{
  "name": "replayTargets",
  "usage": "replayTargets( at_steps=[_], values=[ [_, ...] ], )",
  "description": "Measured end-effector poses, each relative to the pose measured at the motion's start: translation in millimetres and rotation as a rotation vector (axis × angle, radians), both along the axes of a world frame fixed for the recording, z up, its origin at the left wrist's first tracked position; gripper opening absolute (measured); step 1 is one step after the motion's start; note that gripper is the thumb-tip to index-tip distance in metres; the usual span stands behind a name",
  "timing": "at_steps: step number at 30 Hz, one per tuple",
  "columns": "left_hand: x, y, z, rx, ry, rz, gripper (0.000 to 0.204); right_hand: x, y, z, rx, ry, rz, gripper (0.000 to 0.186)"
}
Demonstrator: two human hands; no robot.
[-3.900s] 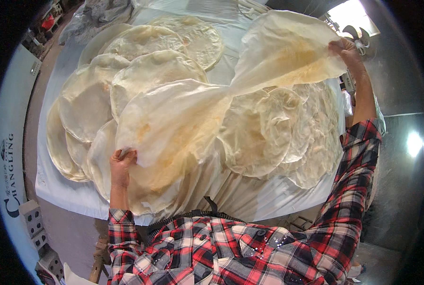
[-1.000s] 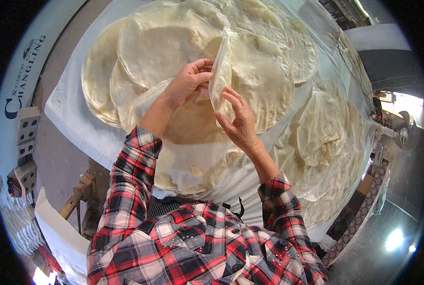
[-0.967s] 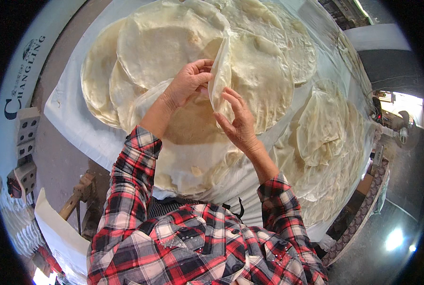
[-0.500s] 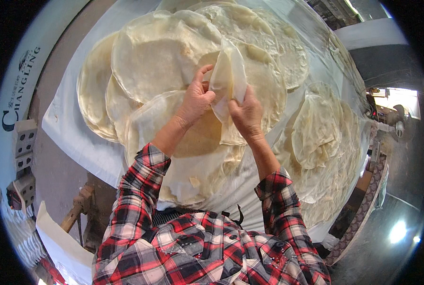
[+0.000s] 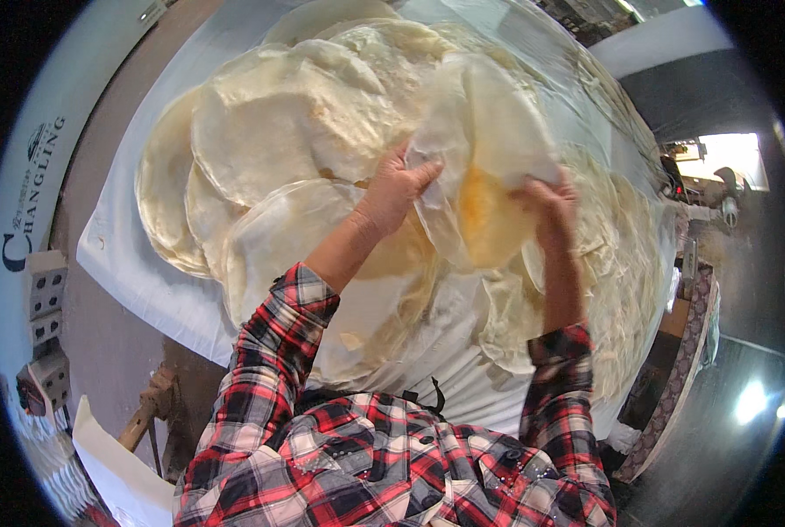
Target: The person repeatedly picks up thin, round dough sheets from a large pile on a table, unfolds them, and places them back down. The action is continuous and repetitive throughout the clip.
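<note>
Between my hands, above the pile, a thin, round, pale, translucent sheet (image 5: 489, 158) hangs spread out, with an orange-brown patch at its lower middle. My left hand (image 5: 399, 186) pinches its left edge, thumb across the front. At the opposite edge, my right hand (image 5: 552, 209) grips the sheet, slightly blurred, some fingertips hidden. Underneath and to the left lies a broad pile of overlapping round sheets (image 5: 252, 132) of the same look. A nearer stack of sheets (image 5: 278, 237) sits below my left forearm.
White cloth (image 5: 133, 241) covers the work surface under the piles. More crumpled sheets (image 5: 612, 255) lie at the right. Along the left stand hollow blocks (image 5: 48, 285) and a wooden post (image 5: 151, 404). A fan (image 5: 728, 206) is at the far right.
My hands have moved apart, the right one farther right. The sheet, folded and narrow before, is now opened wide between them and has shifted right.
</note>
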State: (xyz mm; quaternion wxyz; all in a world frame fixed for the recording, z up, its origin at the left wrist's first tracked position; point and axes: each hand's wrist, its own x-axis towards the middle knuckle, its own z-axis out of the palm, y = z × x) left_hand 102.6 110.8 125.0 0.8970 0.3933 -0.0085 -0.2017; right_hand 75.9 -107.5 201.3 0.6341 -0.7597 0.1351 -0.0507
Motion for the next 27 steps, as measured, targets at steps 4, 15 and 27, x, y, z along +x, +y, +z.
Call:
replayTargets(
  at_steps=[4,15,27],
  values=[
    [-9.3,2.7,19.6,-0.189,0.131,-0.113,0.036,-12.9,-97.9,65.5,-0.09,0.011,-0.051,0.027],
    [-71.5,83.5,-1.1,0.063,0.086,-0.177,0.054,-101.5,-237.8,144.0,-0.177,0.136,-0.01,0.037],
    [-64.6,103.8,8.8,0.406,-0.082,-0.254,0.058,-228.7,-346.7,162.0,-0.285,-0.07,-0.241,0.039]
  ],
)
